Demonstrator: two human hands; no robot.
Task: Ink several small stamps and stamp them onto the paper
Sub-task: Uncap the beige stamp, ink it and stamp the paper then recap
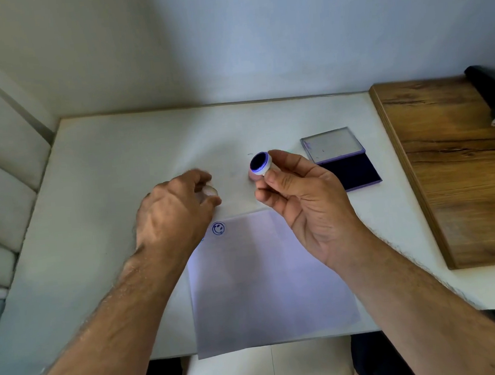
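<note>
The task looks early on: the paper (266, 275), lying at the lower middle of the frame with its near edge hanging over the front of the white table (95, 176), carries one clear blue smiley print (218, 228) near its upper left corner. A trace of a second blue mark shows just left of it, mostly hidden by the left wrist, so I cannot tell what it is. The rest of the sheet is bare, so most of the stamping appears still to come.

The right hand (304, 200), right of centre, pinches a small round stamp (260, 163) between thumb and fingertips, lifted off the table, with its face turned up toward the camera. That face is dark with ink, so it seems ready to press down. The left hand (176, 208), left of centre, has its fingers curled around something small and pale (209, 190), perhaps another stamp or a cap; it is too blurred to say.

The only container is the ink pad case (342, 161), at the right of the frame just beyond the right hand. It lies open, its clear lid folded back toward the wall and the dark blue pad exposed in the near half. Nothing rests in it
</note>
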